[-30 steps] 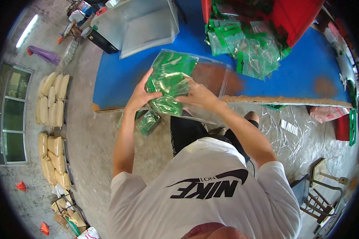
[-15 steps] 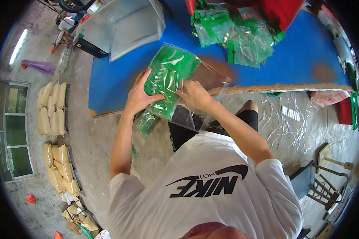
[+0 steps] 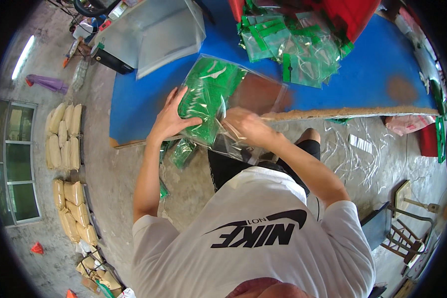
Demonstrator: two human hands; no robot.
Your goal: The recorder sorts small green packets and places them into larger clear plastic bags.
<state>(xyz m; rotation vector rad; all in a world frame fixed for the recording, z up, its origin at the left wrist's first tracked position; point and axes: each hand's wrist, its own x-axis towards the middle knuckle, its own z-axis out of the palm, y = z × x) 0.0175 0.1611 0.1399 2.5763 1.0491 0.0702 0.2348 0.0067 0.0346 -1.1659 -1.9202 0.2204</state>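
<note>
A large clear plastic bag (image 3: 263, 92) with flat green packets (image 3: 211, 89) inside lies tilted over the near edge of the blue table. My left hand (image 3: 171, 116) grips its left side, thumb on top of the green packets and fingers along the outer edge. At the bag's slack right part is my right hand (image 3: 246, 126), its fingers curled against the film beside the green packets. Motion blurs that hand, and its fingertips are partly hidden by shiny plastic. A small green packet (image 3: 184, 153) is below the bag, near my left forearm.
On the blue table (image 3: 352, 79), a pile of clear green-edged bags (image 3: 308, 54) lies before a red container (image 3: 355, 17). A translucent bin (image 3: 169, 39) stands at the far left. Stacked tan sacks (image 3: 63, 136), a chair (image 3: 402, 226) and white strips (image 3: 367, 164) are on the floor.
My right hand has moved slightly down and is more blurred. The bag's loose right part has shifted and crumpled below that hand. My left hand keeps nearly the same place.
</note>
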